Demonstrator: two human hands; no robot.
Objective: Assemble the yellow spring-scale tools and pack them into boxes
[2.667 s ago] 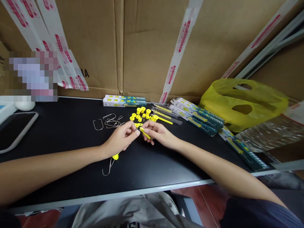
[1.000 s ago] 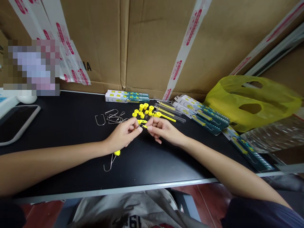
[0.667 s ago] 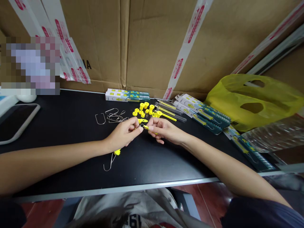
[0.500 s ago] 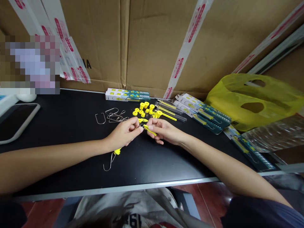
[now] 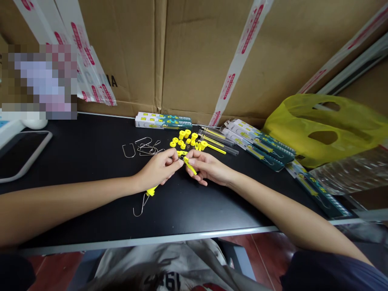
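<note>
My left hand (image 5: pixel 160 167) is closed in a pinch, with a small wire loop (image 5: pixel 181 158) showing at its fingertips. The rest of the wire is hidden. A yellow plastic strip (image 5: pixel 190 166) sits between the thumb and fingers of my right hand (image 5: pixel 209 167), its upper end against the wire loop. Below my left palm a yellow plastic piece (image 5: pixel 150 191) with a metal hook (image 5: pixel 139 209) sticks out; whether the hand touches it I cannot tell. Just beyond my fingertips lies another yellow part (image 5: pixel 182 153), partly covered.
Several yellow caps (image 5: pixel 182 134) and bent wire hooks (image 5: pixel 148 149) lie behind my hands. Clear tubes with yellow strips (image 5: pixel 215 139) are to their right. Printed boxes (image 5: pixel 163 120) stand along the cardboard, with more boxes (image 5: pixel 257 145) beside a yellow bag (image 5: pixel 291 121). A phone (image 5: pixel 24 155) lies left.
The yellow strip in my right hand has tipped to a steeper angle, its lower end swinging left. The right fingers have shifted slightly. My left hand keeps its pinch.
</note>
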